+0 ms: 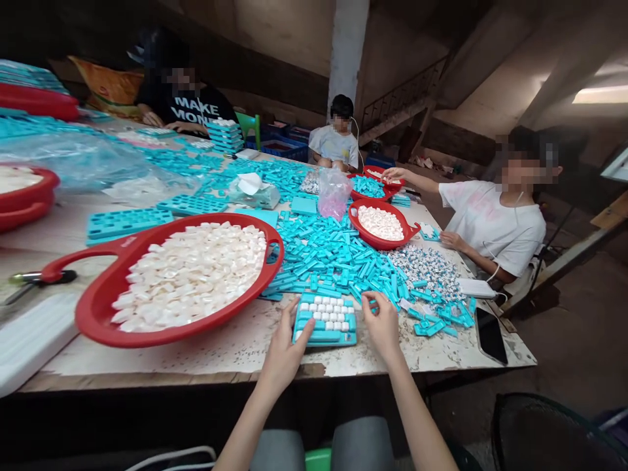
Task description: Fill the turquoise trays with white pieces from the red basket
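A turquoise toy keyboard-like panel (pixel 326 320) with rows of white key-like pieces lies near the table's front edge. My left hand (pixel 287 343) grips its left side, the thumb on top and the fingers along the edge. Just off its right edge is my right hand (pixel 381 322), fingers curled and thumb and forefinger brought together; whatever they may pinch is too small to make out. Left of both hands, a large red basin with a handle (pixel 171 331) holds many small white pieces (pixel 196 275). A heap of loose turquoise parts (pixel 328 252) lies right behind the panel.
Small white-and-dark pieces (pixel 426 271) are piled at the right, near a phone (pixel 491 335) by the table edge. Another red basin (pixel 377 241) stands behind. A white block (pixel 39 337) lies front left. Co-workers sit around the table; one person's hand (pixel 454 241) is at the right.
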Motion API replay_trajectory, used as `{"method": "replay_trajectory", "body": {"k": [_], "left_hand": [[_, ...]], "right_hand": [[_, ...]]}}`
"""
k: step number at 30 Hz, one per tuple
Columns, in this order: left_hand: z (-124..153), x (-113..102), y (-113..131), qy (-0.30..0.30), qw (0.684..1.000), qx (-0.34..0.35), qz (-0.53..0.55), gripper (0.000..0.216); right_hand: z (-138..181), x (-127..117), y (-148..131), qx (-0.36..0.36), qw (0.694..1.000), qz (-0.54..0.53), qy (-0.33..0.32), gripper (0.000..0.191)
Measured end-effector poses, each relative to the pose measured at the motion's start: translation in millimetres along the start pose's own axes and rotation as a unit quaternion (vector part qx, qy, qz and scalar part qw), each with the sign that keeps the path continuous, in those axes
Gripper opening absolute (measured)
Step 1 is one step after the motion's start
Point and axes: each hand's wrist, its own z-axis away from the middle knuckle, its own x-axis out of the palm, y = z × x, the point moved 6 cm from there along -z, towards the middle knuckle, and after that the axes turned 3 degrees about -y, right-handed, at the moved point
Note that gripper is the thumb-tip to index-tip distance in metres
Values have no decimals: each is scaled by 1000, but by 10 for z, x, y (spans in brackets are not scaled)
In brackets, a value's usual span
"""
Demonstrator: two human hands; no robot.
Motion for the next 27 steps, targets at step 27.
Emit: {"method": "replay_trajectory", "body": {"k": [27], "left_hand": [[142,12,-94,-21,991,1,-131,52]], "right_hand": [[-1098,907,-330,-287,873,319,-230,12]]}}
